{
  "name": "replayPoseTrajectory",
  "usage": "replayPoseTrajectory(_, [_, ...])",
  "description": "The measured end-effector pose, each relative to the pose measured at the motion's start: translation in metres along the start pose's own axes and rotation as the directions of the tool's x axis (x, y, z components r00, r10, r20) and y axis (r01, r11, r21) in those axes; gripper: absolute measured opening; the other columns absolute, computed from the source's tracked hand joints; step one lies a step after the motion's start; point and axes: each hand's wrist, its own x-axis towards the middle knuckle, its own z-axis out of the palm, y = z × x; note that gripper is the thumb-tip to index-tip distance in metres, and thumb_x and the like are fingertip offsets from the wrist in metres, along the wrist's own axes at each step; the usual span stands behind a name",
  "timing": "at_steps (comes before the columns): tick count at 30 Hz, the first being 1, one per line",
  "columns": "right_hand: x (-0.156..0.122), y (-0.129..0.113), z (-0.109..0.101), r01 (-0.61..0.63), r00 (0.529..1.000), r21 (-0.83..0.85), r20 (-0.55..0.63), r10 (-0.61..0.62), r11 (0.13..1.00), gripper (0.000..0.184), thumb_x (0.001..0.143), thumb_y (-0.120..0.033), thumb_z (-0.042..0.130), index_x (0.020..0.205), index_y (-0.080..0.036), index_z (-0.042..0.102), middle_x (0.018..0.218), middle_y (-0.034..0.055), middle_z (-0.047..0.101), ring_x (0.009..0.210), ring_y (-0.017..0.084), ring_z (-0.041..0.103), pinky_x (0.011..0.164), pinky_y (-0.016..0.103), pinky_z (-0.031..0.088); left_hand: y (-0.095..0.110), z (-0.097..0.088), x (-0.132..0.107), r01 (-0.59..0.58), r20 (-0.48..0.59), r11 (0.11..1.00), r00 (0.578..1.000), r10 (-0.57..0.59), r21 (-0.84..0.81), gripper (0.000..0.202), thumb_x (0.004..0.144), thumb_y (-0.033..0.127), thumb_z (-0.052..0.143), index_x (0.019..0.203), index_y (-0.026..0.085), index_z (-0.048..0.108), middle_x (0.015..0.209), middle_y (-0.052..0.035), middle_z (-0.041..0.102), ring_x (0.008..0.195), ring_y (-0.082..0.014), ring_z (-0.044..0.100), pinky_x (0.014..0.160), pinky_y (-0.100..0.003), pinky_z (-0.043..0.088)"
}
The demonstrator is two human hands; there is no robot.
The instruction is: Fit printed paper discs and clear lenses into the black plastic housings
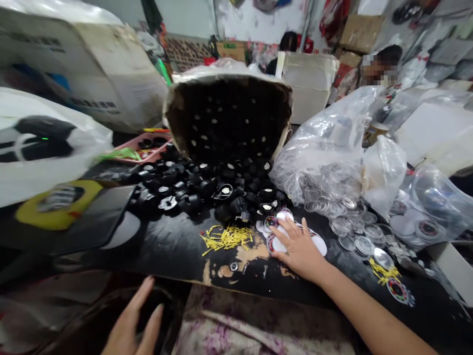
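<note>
Because the round cards [319, 244] lie right of middle, likely for easy reach, my right hand [302, 250] spreads over them; lower left, my left hand [121, 331] has fingers apart.

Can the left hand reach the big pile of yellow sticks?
Probably yes. The left hand is open in front of the black table, and nothing seems to block its way to the yellow sticks; the right hand is beside them, on the discs.

Uneven light, blurred and stretched edges
</note>
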Motion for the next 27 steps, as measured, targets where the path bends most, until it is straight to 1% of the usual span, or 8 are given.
replayPoseTrajectory(2, [0.007, 0.010, -0.006, -0.060, 0.998, -0.019, -0.022, 0.059, 0.998, 0.059, 0.095, -0.053, 0.046, 0.147, -0.026, 0.039, 0.155, 0.0107, 0.033, 0.146, 0.033, 0.021, 0.113, 0.070, 0.006, 0.037, 0.016, 0.026, -0.174, 0.011, 0.985, 0.985, 0.174, -0.009, 0.054, 0.094, 0.032, 0.048, 0.146, 0.024, 0.038, 0.146, -0.0101, 0.050, 0.133, -0.0257, 0.048, 0.110, -0.047, 0.041])
replayPoseTrajectory(5, [0.016, 0.017, -0.018, -0.110, 0.982, 0.062, -0.145, 0.118, 0.992, 0.053, 0.095, -0.047, 0.047, 0.141, -0.021, 0.048, 0.151, 0.0135, 0.040, 0.143, 0.032, 0.029, 0.115, 0.065, 0.009, 0.093, 0.046, 0.072, -0.441, 0.025, 0.897, 0.898, 0.440, 0.044, 0.050, 0.096, 0.029, 0.044, 0.144, 0.015, 0.039, 0.148, -0.0150, 0.046, 0.139, -0.0237, 0.040, 0.112, -0.044, 0.037])
replayPoseTrajectory(7, [0.026, 0.012, -0.023, -0.096, 0.970, 0.123, -0.211, 0.121, 0.988, 0.056, 0.096, -0.049, 0.046, 0.142, -0.018, 0.046, 0.151, 0.0145, 0.039, 0.142, 0.028, 0.032, 0.118, 0.055, 0.017, 0.123, 0.066, 0.102, -0.526, 0.066, 0.836, 0.850, 0.523, 0.154, 0.050, 0.095, 0.032, 0.045, 0.142, 0.014, 0.043, 0.151, -0.0157, 0.042, 0.143, -0.0276, 0.033, 0.114, -0.050, 0.032])
replayPoseTrajectory(10, [0.049, -0.008, -0.022, -0.152, 0.961, 0.172, -0.205, 0.187, 0.973, 0.086, 0.087, -0.058, 0.055, 0.152, -0.010, 0.026, 0.158, 0.0194, 0.021, 0.146, 0.029, 0.022, 0.117, 0.046, 0.026, 0.150, 0.089, 0.134, -0.549, 0.079, 0.810, 0.834, 0.546, 0.204, 0.055, 0.090, 0.037, 0.057, 0.142, 0.022, 0.047, 0.155, -0.0110, 0.037, 0.145, -0.0340, 0.025, 0.116, -0.061, 0.017])
replayPoseTrajectory(13, [0.076, -0.028, -0.014, -0.199, 0.952, 0.188, -0.196, 0.235, 0.962, 0.111, 0.076, -0.062, 0.068, 0.154, -0.006, 0.013, 0.160, 0.0234, 0.005, 0.148, 0.034, 0.005, 0.119, 0.050, 0.020, 0.156, 0.098, 0.150, -0.519, 0.052, 0.823, 0.851, 0.522, 0.231, 0.053, 0.089, 0.033, 0.060, 0.140, 0.025, 0.050, 0.154, -0.0062, 0.040, 0.144, -0.0352, 0.026, 0.116, -0.063, 0.011])
replayPoseTrajectory(22, [0.149, -0.065, -0.012, -0.023, 0.970, 0.179, -0.234, 0.066, 0.984, 0.111, 0.076, -0.054, 0.072, 0.155, -0.009, 0.008, 0.159, 0.0241, -0.004, 0.148, 0.033, -0.002, 0.119, 0.054, 0.013, 0.132, 0.088, 0.161, -0.291, -0.119, 0.918, 0.936, 0.331, 0.269, 0.046, 0.094, 0.024, 0.048, 0.139, 0.018, 0.051, 0.153, -0.0080, 0.041, 0.144, -0.0386, 0.024, 0.114, -0.064, 0.016])
replayPoseTrajectory(25, [0.134, -0.061, -0.025, 0.059, 0.977, 0.214, -0.215, -0.012, 0.975, 0.109, 0.076, -0.061, 0.069, 0.155, -0.012, 0.012, 0.160, 0.0218, 0.006, 0.149, 0.032, 0.005, 0.119, 0.056, 0.013, 0.131, 0.089, 0.160, -0.278, -0.106, 0.940, 0.947, 0.302, 0.195, 0.045, 0.094, 0.026, 0.048, 0.137, 0.016, 0.053, 0.152, -0.0104, 0.042, 0.145, -0.0382, 0.023, 0.115, -0.063, 0.016])
replayPoseTrajectory(27, [0.103, -0.050, -0.033, 0.106, 0.967, 0.248, -0.251, -0.042, 0.963, 0.088, 0.084, -0.061, 0.061, 0.151, -0.016, 0.028, 0.158, 0.0162, 0.025, 0.147, 0.028, 0.021, 0.120, 0.052, 0.015, 0.131, 0.090, 0.158, -0.290, -0.092, 0.947, 0.948, 0.304, 0.141, 0.045, 0.094, 0.029, 0.048, 0.137, 0.015, 0.053, 0.152, -0.0129, 0.041, 0.146, -0.0373, 0.020, 0.116, -0.062, 0.012])
